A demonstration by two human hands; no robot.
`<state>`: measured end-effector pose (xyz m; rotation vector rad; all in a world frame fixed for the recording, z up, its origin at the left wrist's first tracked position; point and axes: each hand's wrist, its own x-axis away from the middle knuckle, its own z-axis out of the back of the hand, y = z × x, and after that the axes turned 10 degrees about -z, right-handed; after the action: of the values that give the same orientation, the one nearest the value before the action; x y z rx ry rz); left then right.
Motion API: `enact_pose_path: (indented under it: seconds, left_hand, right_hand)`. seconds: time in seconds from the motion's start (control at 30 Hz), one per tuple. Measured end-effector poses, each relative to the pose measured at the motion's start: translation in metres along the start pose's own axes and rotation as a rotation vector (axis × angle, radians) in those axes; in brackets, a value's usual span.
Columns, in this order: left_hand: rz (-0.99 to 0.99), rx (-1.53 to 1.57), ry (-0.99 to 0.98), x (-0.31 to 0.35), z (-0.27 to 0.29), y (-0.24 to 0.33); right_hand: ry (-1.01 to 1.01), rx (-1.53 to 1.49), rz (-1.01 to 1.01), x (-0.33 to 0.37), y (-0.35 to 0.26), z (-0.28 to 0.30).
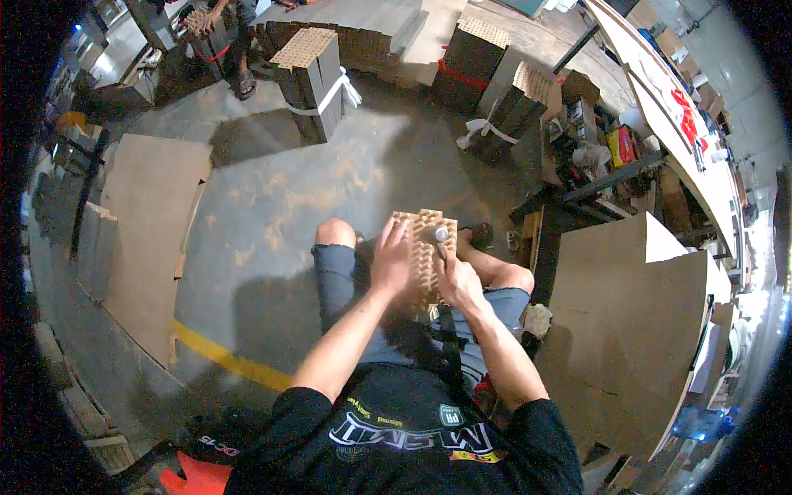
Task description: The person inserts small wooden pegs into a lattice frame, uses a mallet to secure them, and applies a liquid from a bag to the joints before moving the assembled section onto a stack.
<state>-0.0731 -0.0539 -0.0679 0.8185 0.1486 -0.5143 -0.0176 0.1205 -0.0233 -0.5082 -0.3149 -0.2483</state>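
Cardboard lattice block (426, 247) gripped on lap, left hand (392, 262) fingers clamped on its side, right hand (456, 279) pressing small white bottle (441, 235), gluing seemingly midway

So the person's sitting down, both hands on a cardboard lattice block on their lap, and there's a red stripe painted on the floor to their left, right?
Not quite: the floor stripe is yellow, not red, as the head view shows. The rest holds: the person sits with the left hand and right hand on the cardboard lattice block over their lap, and the stripe runs on their left.
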Motion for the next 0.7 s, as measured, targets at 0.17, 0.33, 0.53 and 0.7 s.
enact_pose_path:
  seconds: [0.17, 0.33, 0.53, 0.7]
  left_hand:
    - [0.187, 0.273, 0.132, 0.006, -0.003, 0.0]
    - [0.064, 0.189, 0.203, 0.004, 0.0, 0.003]
    - [0.132, 0.207, 0.153, 0.007, -0.006, -0.001]
    - [0.093, 0.23, 0.175, 0.006, -0.008, -0.003]
  right_hand:
    - [-0.124, 0.046, -0.034, 0.005, -0.01, 0.018]
    - [-0.016, -0.049, -0.145, 0.029, -0.023, 0.023]
    - [-0.135, -0.132, -0.159, 0.033, -0.033, 0.048]
    - [-0.051, -0.065, -0.114, 0.032, -0.007, 0.024]
